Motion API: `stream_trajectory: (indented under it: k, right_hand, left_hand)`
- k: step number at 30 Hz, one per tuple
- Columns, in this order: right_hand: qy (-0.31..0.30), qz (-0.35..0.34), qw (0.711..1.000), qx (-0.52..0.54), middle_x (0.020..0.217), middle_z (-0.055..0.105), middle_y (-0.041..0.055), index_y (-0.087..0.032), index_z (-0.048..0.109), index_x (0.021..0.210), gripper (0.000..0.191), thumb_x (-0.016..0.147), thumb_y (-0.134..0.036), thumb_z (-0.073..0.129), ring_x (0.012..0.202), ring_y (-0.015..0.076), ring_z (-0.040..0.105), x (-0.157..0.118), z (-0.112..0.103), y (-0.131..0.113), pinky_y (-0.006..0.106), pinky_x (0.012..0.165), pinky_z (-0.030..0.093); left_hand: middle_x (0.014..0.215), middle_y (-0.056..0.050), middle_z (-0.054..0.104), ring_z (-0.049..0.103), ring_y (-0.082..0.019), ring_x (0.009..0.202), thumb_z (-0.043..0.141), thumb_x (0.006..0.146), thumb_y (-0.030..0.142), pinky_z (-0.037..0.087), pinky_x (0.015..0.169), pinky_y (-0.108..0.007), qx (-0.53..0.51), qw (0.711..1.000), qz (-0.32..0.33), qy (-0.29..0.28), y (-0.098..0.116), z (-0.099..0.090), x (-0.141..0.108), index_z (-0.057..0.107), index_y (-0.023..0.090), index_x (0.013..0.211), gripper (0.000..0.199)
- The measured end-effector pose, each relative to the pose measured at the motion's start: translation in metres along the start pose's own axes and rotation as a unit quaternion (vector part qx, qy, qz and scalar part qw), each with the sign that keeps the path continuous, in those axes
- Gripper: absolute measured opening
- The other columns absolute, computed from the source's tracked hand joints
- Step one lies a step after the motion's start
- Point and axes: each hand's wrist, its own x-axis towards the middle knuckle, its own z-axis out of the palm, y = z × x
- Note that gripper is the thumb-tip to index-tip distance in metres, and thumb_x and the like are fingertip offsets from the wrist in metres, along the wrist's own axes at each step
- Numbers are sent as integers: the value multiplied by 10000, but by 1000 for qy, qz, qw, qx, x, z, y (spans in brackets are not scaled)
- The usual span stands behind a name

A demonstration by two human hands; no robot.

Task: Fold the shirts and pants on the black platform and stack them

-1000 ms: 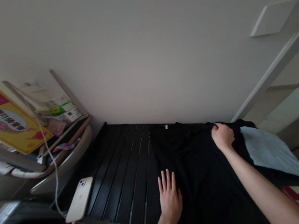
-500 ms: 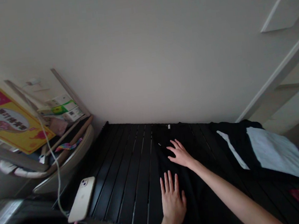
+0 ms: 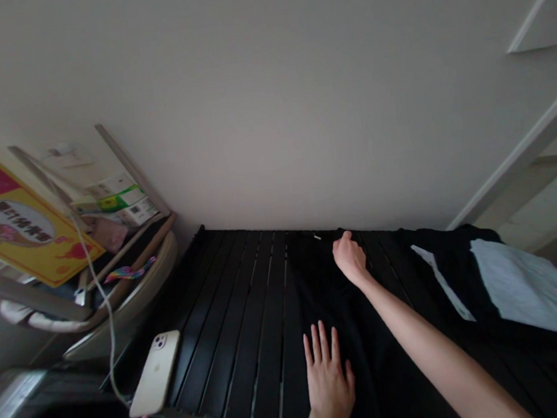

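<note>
Hands spread and bunch: the left hand [image 3: 329, 381] lies open and flat, fingers apart, on a black garment [image 3: 328, 311] spread down the middle of a black slatted platform [image 3: 251, 319], while the right hand [image 3: 349, 259] closes on the garment's far edge. A dark cloth [image 3: 446, 270] and a pale grey sheet [image 3: 534, 290] lie at the platform's right end. Beyond its left side leans a yellow printed sign [image 3: 13, 219]; a white smartphone [image 3: 155, 374] rests on its near left corner, beside a white cable [image 3: 109, 315].

Off-white wall [image 3: 265, 90] behind black slatted platform [image 3: 232, 328]
</note>
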Motion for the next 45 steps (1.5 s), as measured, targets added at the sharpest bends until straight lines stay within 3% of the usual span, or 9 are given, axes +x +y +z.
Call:
stream_trajectory:
  k: [7, 12, 19, 24, 28, 31, 34, 40, 45]
  right_hand:
    - [-13, -85, 991, 99, 927, 677, 58, -198, 537, 1078, 271, 944, -347, 355, 938, 186, 649, 2, 14, -1, 308, 826, 489]
    - [-19, -121, 988, 94, 1047, 640, 95, -172, 555, 1032, 237, 865, -314, 466, 1027, 206, 611, -41, 26, 58, 337, 913, 461]
    - [6, -142, 990, -11, 1321, 493, 173, -135, 573, 1103, 345, 762, -181, 544, 1232, 309, 472, -148, 32, 144, 433, 1006, 403]
    - [37, -121, 962, -242, 1142, 585, 174, -133, 585, 1010, 231, 857, -127, 412, 1030, 293, 597, -200, 18, 169, 379, 782, 505]
    - [-21, -68, 963, -260, 1000, 626, 139, -116, 536, 1085, 279, 905, -136, 324, 757, 224, 672, -217, -6, 157, 297, 559, 475]
    - [-55, -49, 964, -254, 922, 649, 114, -114, 473, 1207, 342, 889, -102, 348, 733, 219, 681, -225, -19, 148, 285, 555, 457]
    - [-45, -59, 952, -298, 969, 646, 136, -117, 504, 1196, 395, 838, -21, 367, 873, 252, 670, -235, -20, 151, 319, 645, 483]
    - [-78, -38, 943, -322, 1230, 585, 191, -134, 450, 1329, 590, 805, 77, 280, 918, 237, 675, -266, -8, 179, 283, 608, 520]
    - [36, -75, 953, -292, 1342, 528, 176, -162, 382, 1378, 598, 831, 50, 265, 1080, 272, 621, -287, -25, 183, 325, 716, 573]
  left_hand:
    - [1569, -72, 172, 188, -294, 1428, 378, 947, 496, 320, 1120, -530, 36, 999, 1, 26, -1, 6, 0, 133, 272, 1512, 656]
    - [1567, -78, 188, 187, -292, 1430, 383, 943, 490, 309, 1123, -532, 33, 999, 8, 32, -2, 5, 2, 162, 262, 1511, 651]
    - [1567, -81, 199, 171, -298, 1436, 439, 915, 330, 254, 1140, -541, 14, 999, -8, 39, -2, 20, 1, 280, 237, 1488, 602]
    - [1577, -47, 179, 92, -318, 1449, 438, 894, 209, 220, 1132, -562, 20, 998, -1, 57, -9, 9, 51, 414, 269, 1417, 527]
    - [1567, -91, 202, 87, -387, 1434, 470, 860, 162, 190, 1103, -609, 101, 994, 41, -34, -29, -12, 120, 568, 207, 1278, 431]
    - [1440, -90, 441, 222, -349, 1401, 452, 871, 137, 231, 1093, -557, 115, 988, 80, -71, -42, -24, 159, 663, 201, 1116, 330]
    - [1211, -93, 617, 368, -291, 1313, 517, 847, 135, 266, 1084, -477, 119, 982, 118, -89, -48, -31, 173, 678, 189, 1040, 258]
    - [1053, -108, 662, 514, -244, 1162, 477, 889, 123, 378, 995, -384, 114, 983, 111, -89, -47, -35, 175, 653, 165, 993, 209]
    - [1093, -154, 639, 646, -214, 979, 329, 926, 62, 487, 849, -335, 96, 994, 21, -57, -45, -46, 205, 484, 139, 1269, 384]
